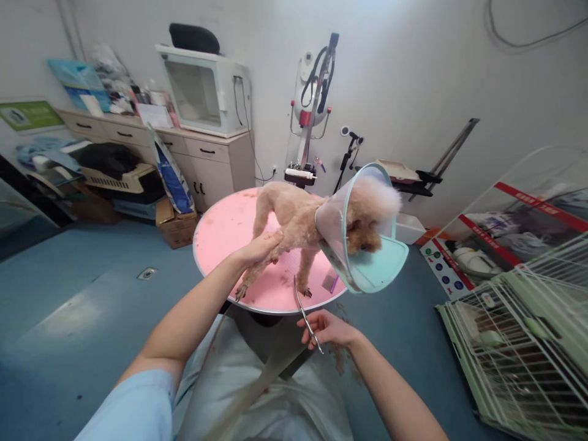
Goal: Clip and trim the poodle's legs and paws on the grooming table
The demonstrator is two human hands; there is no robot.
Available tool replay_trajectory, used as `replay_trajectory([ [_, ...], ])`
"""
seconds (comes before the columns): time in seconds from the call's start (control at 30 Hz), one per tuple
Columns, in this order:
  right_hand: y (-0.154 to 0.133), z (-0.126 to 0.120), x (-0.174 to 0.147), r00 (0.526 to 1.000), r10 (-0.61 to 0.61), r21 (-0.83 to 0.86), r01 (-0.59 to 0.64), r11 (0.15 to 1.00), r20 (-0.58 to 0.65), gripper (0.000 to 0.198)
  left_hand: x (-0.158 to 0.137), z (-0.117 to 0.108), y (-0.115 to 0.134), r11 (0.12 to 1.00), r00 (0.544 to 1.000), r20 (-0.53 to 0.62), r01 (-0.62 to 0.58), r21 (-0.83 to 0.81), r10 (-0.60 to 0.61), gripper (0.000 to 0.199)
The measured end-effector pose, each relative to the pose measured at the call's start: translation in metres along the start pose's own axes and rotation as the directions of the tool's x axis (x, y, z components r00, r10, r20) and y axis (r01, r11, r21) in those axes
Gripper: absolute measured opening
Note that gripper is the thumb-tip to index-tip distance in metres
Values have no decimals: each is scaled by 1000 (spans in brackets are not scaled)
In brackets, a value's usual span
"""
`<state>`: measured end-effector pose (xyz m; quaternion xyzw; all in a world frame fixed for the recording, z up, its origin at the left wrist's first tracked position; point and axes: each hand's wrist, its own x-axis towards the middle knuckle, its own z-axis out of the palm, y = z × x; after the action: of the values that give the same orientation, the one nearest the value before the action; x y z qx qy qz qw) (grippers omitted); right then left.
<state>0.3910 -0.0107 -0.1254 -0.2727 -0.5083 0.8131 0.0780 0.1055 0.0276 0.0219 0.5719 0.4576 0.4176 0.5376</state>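
Observation:
A small apricot-coloured dog (294,211) stands on a round pink grooming table (220,239), its head inside a pale blue cone collar (379,266). My left hand (264,248) is closed around the upper part of one foreleg, which is stretched toward the table's near-left edge. In my right hand (328,327) is a pair of slim metal scissors (305,315), held just off the table's near edge. Their blades point up toward the dog's other front paw and look closed. A comb (331,282) with a purple edge lies on the table under the cone.
Clipped hair lies on the tabletop and on the blue floor (114,306). A green-framed wire cage (519,343) stands at the right. Behind the table are a stand with a dryer (305,116) and a cabinet (206,153) carrying a white glass-fronted box (193,92).

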Motion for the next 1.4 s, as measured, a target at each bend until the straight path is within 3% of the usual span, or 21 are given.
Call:
replay_trajectory([
  [0.37, 2, 5, -1, 997, 24, -11, -25, 1000, -79, 56, 1, 4, 0, 999, 999, 15, -36, -20, 37, 56],
  [0.53, 1, 12, 0, 993, 33, -19, -36, 999, -115, 59, -1, 6, 3, 998, 1000, -16, -22, 55, 23, 54],
  [0.67, 2, 22, 4, 984, 0, -17, -3, 1000, -178, 56, -3, 11, 7, 992, 999, -46, -11, 125, 17, 55],
  [1.03, 5, 40, 16, 954, -29, -8, 28, 1000, -298, 58, -3, 20, 8, 994, 998, -14, -55, 93, 57, 52],
  [1.17, -1, 33, 10, 970, 19, -18, -24, 1000, -241, 58, -3, 20, 3, 993, 997, -12, -75, 89, 77, 52],
  [1.27, -16, 11, -10, 982, 141, -51, -149, 988, -124, 58, -1, 18, -1, 993, 997, 6, -81, 85, 81, 56],
  [1.4, -43, -27, -44, 928, 357, -152, -340, 928, 102, 66, 2, 16, -3, 988, 994, 17, -114, 106, 112, 56],
])
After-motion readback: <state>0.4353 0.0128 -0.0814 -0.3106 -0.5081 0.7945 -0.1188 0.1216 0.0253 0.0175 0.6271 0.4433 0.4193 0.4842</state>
